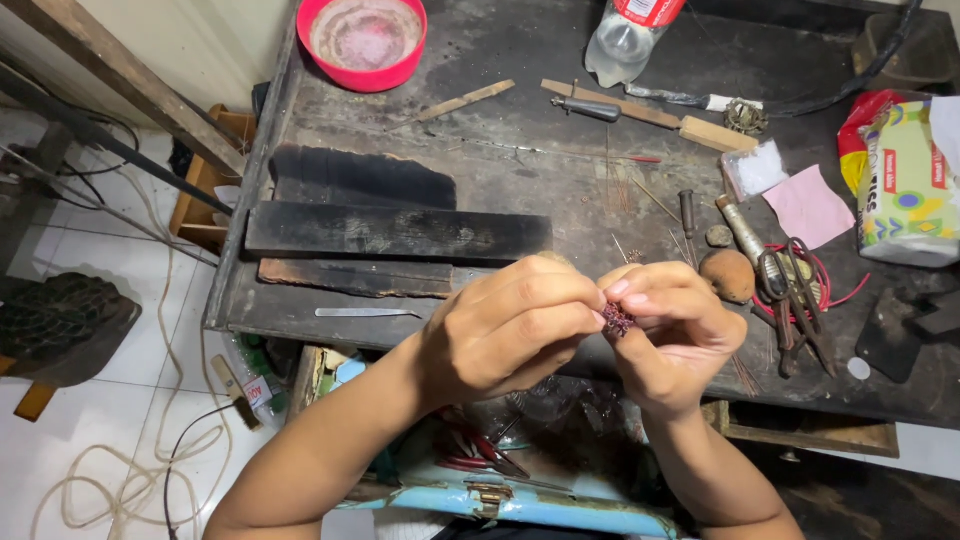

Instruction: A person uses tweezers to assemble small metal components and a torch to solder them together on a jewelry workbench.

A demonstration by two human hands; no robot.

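Observation:
My left hand [505, 330] and my right hand [672, 335] meet above the front edge of a dark, worn workbench [560, 150]. Both pinch a small dark reddish piece [617, 320] with a knobbly surface, held between thumb and fingertips of each hand. Most of the piece is hidden by my fingers. A charred black wooden plank [395, 232] lies on the bench just behind my left hand.
A red bowl [366, 40] and a clear plastic bottle [628, 40] stand at the back. Scissors [795, 295], red wire, a round brown stone [727, 275], a pink paper [808, 205] and a tissue pack [905, 185] lie at right. A metal file [365, 313] lies at left. An open drawer with tools sits below.

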